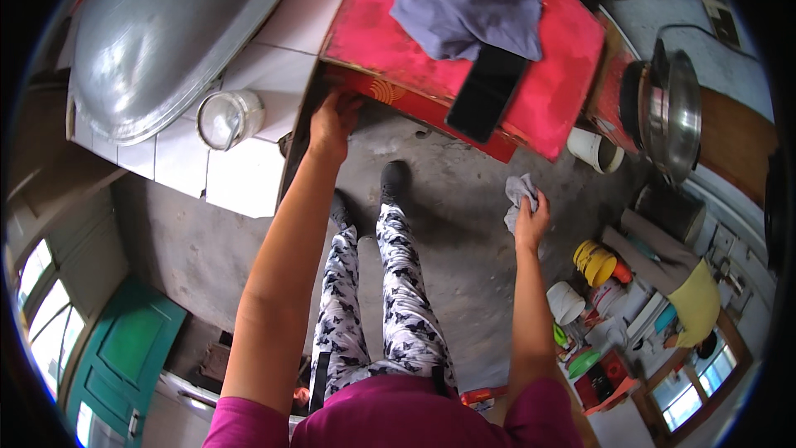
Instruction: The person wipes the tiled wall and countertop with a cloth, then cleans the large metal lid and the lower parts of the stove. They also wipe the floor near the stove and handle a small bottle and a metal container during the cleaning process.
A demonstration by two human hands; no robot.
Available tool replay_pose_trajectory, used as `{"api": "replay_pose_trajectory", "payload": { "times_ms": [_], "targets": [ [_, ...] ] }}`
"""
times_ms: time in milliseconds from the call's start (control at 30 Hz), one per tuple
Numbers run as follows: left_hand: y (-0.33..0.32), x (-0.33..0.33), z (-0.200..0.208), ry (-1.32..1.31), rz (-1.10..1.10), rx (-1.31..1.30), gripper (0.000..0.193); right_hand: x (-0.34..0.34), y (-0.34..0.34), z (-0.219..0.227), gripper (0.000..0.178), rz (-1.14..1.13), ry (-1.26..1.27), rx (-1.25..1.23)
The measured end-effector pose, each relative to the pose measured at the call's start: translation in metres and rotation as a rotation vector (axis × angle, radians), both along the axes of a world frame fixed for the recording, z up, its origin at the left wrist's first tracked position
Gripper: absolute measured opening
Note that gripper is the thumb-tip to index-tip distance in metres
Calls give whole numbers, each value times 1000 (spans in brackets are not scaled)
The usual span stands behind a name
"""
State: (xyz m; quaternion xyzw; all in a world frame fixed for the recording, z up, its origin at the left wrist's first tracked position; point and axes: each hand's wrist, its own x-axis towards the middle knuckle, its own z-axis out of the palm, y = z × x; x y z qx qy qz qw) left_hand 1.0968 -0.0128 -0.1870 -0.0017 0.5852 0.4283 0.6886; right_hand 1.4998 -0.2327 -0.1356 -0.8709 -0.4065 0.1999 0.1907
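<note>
My left hand [332, 123] reaches to the left end of a red panel with a gold ring pattern [388, 91], under the edge of a red tabletop [365, 12]. Its fingers are apart and touch or nearly touch the panel; shadow partly hides the fingertips. Out over the floor on the right, my right hand [533, 221] grips a crumpled grey cloth [519, 189]. A black smartphone [487, 93] lies across the tabletop's front, its upper end against a bunched grey-purple cloth [468, 0].
Left of the red table, a white tiled counter [249, 170] carries a large metal lid [178, 29] and a glass jar [230, 119]. Metal pans [670, 116] and a white bucket [594, 151] stand right. Further back are a yellow bucket [594, 262] and a green door [124, 348].
</note>
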Motion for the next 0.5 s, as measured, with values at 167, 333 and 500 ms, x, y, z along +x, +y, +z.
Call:
{"api": "replay_pose_trajectory", "payload": {
  "times_ms": [167, 333, 500],
  "targets": [
    [-12, -4, 31, -140, -85, 95, 71, -91, 53, 1, 53, 127, -133, 193],
    [-12, -22, 44, -141, -178, 102, 75, -218, 132, -6, 59, 246, -123, 94],
    [-23, -27, 41, -187, -189, 119, 77, -314, 207, 5, 51, 454, -98, 171]
  ]
}}
